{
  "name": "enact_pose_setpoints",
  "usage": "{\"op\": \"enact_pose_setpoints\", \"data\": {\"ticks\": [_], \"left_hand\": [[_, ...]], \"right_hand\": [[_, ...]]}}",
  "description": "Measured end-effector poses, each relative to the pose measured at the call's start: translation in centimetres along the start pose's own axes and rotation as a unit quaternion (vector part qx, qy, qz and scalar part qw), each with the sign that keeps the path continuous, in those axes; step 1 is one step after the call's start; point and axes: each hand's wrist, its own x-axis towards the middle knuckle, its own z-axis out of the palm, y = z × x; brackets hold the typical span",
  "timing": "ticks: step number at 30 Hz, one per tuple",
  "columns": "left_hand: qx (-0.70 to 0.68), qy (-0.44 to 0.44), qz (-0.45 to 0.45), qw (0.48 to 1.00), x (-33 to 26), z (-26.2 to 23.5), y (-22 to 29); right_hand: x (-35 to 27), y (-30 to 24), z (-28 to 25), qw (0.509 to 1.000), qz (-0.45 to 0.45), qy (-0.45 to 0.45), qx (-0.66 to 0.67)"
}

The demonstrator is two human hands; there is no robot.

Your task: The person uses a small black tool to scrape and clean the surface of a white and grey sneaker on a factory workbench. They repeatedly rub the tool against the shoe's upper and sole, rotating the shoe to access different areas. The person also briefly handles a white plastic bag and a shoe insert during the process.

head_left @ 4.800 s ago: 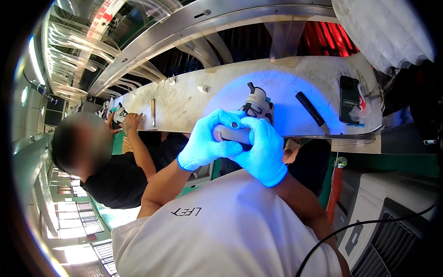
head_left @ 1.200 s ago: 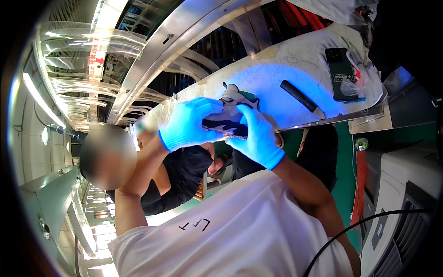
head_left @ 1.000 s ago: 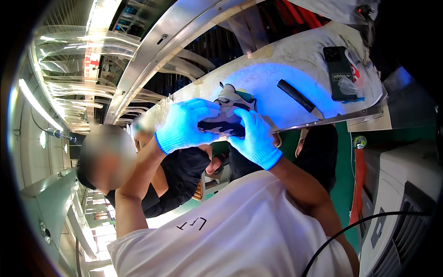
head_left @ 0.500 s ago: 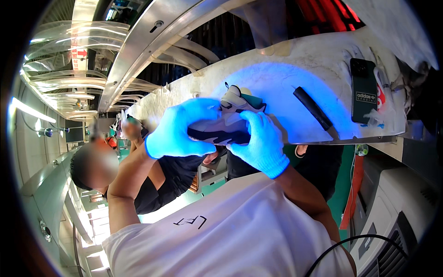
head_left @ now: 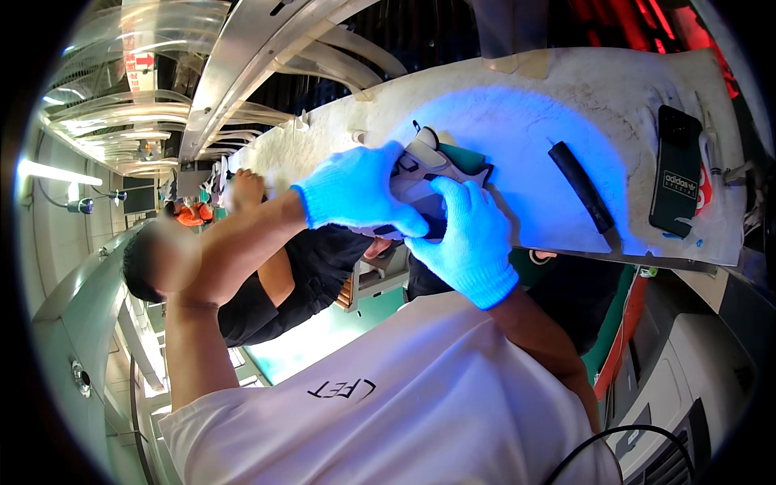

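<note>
At the bench's near edge, a grey and black sneaker (head_left: 415, 190) with a pale tongue and a green part at its collar is between my two gloved hands. My left hand (head_left: 356, 190) wraps over its left end, thumb along the near side. My right hand (head_left: 469, 238) grips the right end, fingers on its upper and thumb at the lower side. The gloves glow bright blue under the light. My fingers hide much of the shoe's side and sole.
A blue-lit patch covers the pale bench top (head_left: 525, 113). A black-handled tool with a thin tip (head_left: 582, 187) lies right of the shoe, and a dark phone (head_left: 677, 166) farther right. A metal rail (head_left: 234, 73) runs behind. Another person (head_left: 162, 263) works at the left.
My left hand has moved right and farther over the shoe, and the shoe has turned, so less of its dark sole shows. The bench items appear shifted right in view.
</note>
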Motion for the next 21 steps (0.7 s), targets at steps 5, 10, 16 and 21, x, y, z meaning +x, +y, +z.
{"op": "enact_pose_setpoints", "data": {"ticks": [5, 10, 16, 21], "left_hand": [[0.016, 0.06, -0.021, 0.998, 0.3, 0.8, 1.1], [0.041, 0.088, -0.009, 0.995, 0.5, 1.3, 1.1], [-0.167, -0.045, 0.159, 0.972, -7.5, -1.6, -1.5], [-0.387, 0.068, 0.32, 0.862, -11.0, 4.7, -5.4]], "right_hand": [[-0.4, -0.3, 0.3, 1.0, 0.016, -0.02, -0.01], [-0.4, -0.8, 1.0, 0.999, 0.003, 0.026, -0.033], [-3.9, -2.0, -1.7, 0.998, -0.023, 0.039, 0.051], [-8.3, -1.7, -2.5, 0.99, 0.053, 0.015, 0.133]]}}
